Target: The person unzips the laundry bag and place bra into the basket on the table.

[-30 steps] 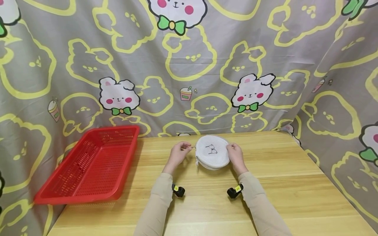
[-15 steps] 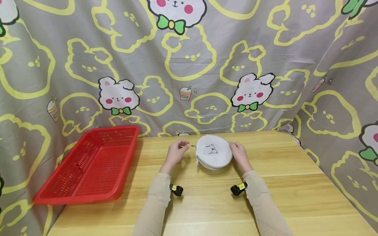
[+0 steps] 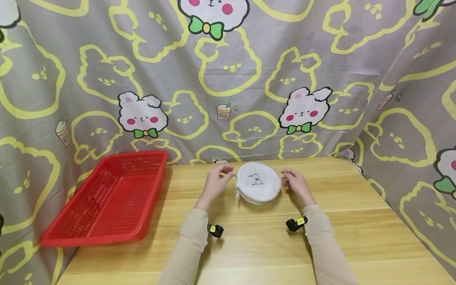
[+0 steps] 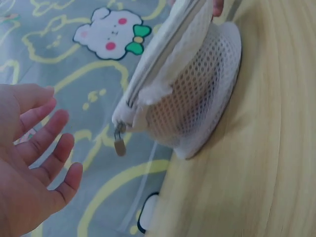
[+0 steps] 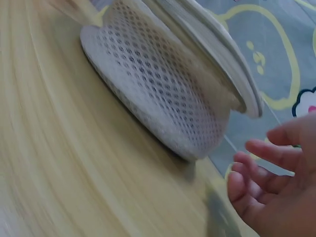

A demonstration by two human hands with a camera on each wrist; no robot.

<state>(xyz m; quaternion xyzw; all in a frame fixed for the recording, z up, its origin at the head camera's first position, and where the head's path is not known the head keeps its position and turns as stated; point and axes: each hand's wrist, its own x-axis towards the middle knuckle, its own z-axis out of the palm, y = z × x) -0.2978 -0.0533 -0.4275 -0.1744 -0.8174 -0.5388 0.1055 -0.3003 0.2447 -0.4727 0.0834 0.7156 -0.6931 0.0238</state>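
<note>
A round white mesh zip pouch point(image 3: 258, 183) with a small line drawing on its lid stands on the table between the two hands. Its zip pull point(image 4: 119, 146) dangles free from the edge in the left wrist view. Beside the pouch's left edge is my left hand point(image 3: 215, 183), fingers loosely bent and apart from it, as the left wrist view point(image 4: 34, 163) confirms. On the other side, my right hand point(image 3: 296, 184) hovers just off the rim, its fingers relaxed with nothing in them. The mesh side wall point(image 5: 158, 79) shows close up in the right wrist view.
A red plastic basket point(image 3: 107, 240) with slotted walls stands at the table's left. The wooden table point(image 3: 249, 249) backs onto a grey patterned curtain point(image 3: 249, 79). Black wrist cameras sit on both forearms.
My right hand has let go of the pouch's right edge and moved off to the right. The left hand has released the zip pull. The pouch has shifted very slightly.
</note>
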